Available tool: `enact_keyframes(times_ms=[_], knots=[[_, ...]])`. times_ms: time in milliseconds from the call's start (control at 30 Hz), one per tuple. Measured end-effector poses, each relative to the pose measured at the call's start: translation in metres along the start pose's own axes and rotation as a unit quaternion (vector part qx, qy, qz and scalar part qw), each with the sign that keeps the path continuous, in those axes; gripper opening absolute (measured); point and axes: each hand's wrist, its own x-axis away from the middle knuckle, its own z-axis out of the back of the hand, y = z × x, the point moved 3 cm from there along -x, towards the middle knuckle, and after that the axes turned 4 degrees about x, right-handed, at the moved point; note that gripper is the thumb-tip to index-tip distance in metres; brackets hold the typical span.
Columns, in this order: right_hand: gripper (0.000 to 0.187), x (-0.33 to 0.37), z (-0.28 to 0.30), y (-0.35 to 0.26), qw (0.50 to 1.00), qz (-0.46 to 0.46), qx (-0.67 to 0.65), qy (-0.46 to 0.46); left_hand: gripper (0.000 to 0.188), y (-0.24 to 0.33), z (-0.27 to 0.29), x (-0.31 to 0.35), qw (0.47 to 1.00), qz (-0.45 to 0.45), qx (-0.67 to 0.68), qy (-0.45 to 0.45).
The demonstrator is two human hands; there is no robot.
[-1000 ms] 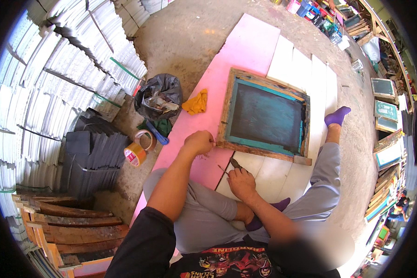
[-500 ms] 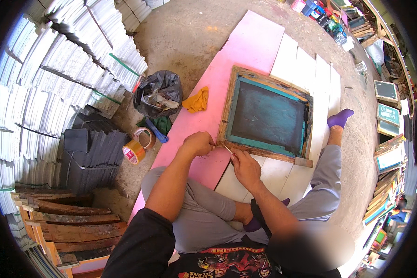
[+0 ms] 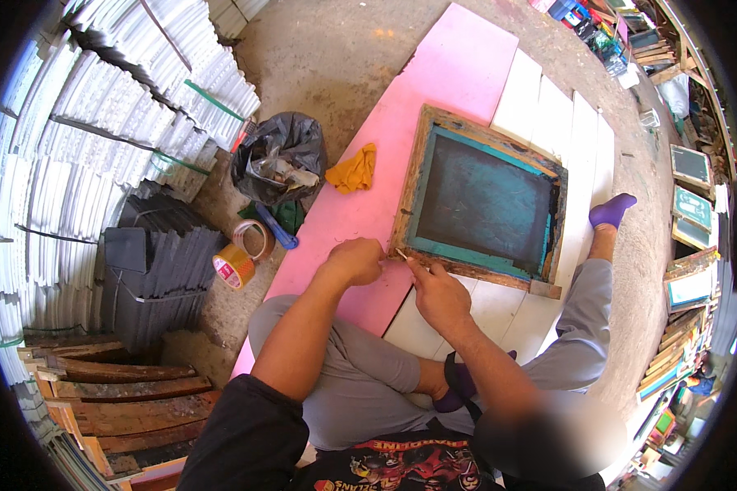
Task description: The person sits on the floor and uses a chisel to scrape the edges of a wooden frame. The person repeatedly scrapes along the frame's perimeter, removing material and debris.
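A wooden screen-printing frame (image 3: 487, 202) with dark mesh and a teal border lies flat in front of me. My left hand (image 3: 356, 262) is closed in a pinch at the frame's near left corner; whatever its fingertips hold is hidden. In my right hand (image 3: 440, 296) is a thin, pale, stick-like tool (image 3: 401, 254), its tip at that same corner. The fingers of this hand are wrapped round the tool's lower part, so its full shape does not show.
Under the frame lie a pink board (image 3: 458, 61) and white planks (image 3: 517, 90). To the left are an orange cloth (image 3: 352, 168), a black rubbish bag (image 3: 301, 131), a blue-handled tool (image 3: 277, 227) and tape rolls (image 3: 233, 268). Stacked white sheets (image 3: 65, 155) stand farther left.
The whole view has shifted slightly, with the frame now a little farther right. Both hands stay at the same corner; the left hand's fingers have turned slightly.
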Motion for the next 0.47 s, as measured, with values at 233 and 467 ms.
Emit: enact_keyframes(times_ms=[233,467], knots=[[0.047,-0.006,-0.012,-0.004,0.997,0.024,0.050,-0.058,0.025,0.006,-0.002,-0.003,0.999,-0.031,-0.010,-0.014],[0.044,0.004,-0.011,0.008,0.999,0.041,-0.009,-0.002,0.025,0.013,0.003,-0.008,0.996,0.021,0.025,-0.080]])
